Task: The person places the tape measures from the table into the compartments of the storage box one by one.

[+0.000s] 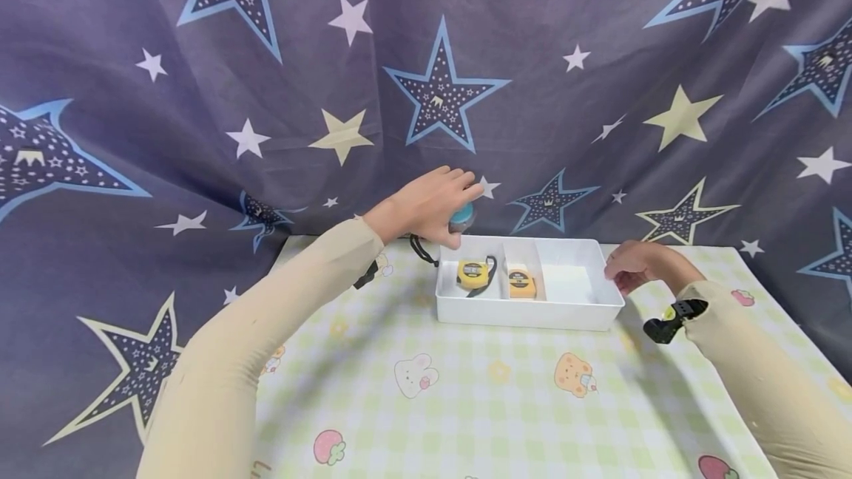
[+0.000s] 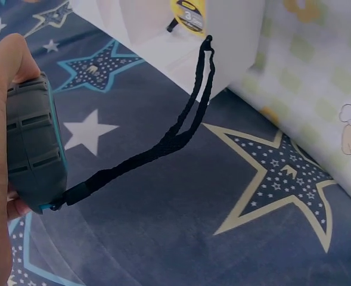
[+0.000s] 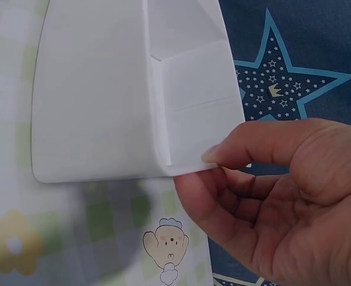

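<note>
My left hand (image 1: 434, 202) grips a dark grey and teal tape measure (image 2: 35, 143) above the far left corner of a white divided box (image 1: 526, 313). From the tape measure hangs a black wrist strap (image 2: 163, 146), its loop end by the box's left side. In the left compartment lies a yellow tape measure (image 1: 473, 273) with a black strap; an orange-yellow tape measure (image 1: 522, 284) sits in the middle one. The right compartment holds nothing visible. At the box's right end, my right hand (image 1: 642, 265) pinches the rim between thumb and fingers, plain in the right wrist view.
Under the box is a table with a green-and-white checked cloth (image 1: 479, 420) printed with cartoon figures. A dark star-patterned curtain (image 1: 532, 13) hangs directly behind it. Wrist cameras (image 1: 665, 324) are strapped to both wrists.
</note>
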`<state>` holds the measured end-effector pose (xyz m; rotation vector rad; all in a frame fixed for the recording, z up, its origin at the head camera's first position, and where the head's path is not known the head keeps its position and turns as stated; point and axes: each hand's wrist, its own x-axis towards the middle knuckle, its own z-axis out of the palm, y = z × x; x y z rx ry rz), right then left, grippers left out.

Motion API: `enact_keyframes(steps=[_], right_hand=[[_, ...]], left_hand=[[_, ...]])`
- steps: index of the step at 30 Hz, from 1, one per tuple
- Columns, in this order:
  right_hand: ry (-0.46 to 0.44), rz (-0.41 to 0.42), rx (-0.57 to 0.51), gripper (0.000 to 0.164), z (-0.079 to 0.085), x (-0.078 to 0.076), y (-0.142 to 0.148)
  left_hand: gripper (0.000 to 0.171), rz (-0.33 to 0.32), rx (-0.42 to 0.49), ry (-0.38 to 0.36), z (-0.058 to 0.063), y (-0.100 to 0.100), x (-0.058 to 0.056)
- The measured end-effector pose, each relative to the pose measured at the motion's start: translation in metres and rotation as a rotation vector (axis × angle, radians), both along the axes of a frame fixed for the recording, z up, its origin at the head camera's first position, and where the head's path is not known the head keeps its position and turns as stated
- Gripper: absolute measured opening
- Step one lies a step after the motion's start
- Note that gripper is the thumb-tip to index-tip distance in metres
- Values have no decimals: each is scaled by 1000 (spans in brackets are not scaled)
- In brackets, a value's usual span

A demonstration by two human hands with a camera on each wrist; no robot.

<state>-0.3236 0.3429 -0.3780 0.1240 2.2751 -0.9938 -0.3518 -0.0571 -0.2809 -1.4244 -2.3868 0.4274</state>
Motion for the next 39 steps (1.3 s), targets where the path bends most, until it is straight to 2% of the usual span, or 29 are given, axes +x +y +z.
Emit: enact_keyframes(steps=[4, 12, 20, 25, 31, 39], right_hand=[[-9, -2, -19, 5, -2, -2, 3], [-41, -5, -72, 10, -3, -2, 9], [-42, -3, -42, 6, 0, -3, 8], [-48, -6, -41, 5, -1, -2, 5], [-44, -20, -41, 12, -2, -1, 4], [-40, -8, -25, 7, -2, -3, 4]], left_hand=[[80, -21, 17, 16, 5, 5, 1], [83, -22, 12, -5, 15, 20, 2], [78, -81, 30, 0, 25, 48, 5], [76, -111, 32, -2, 26, 67, 10], [80, -131, 37, 14, 26, 91, 15], [81, -153, 48, 36, 33, 120, 22]])
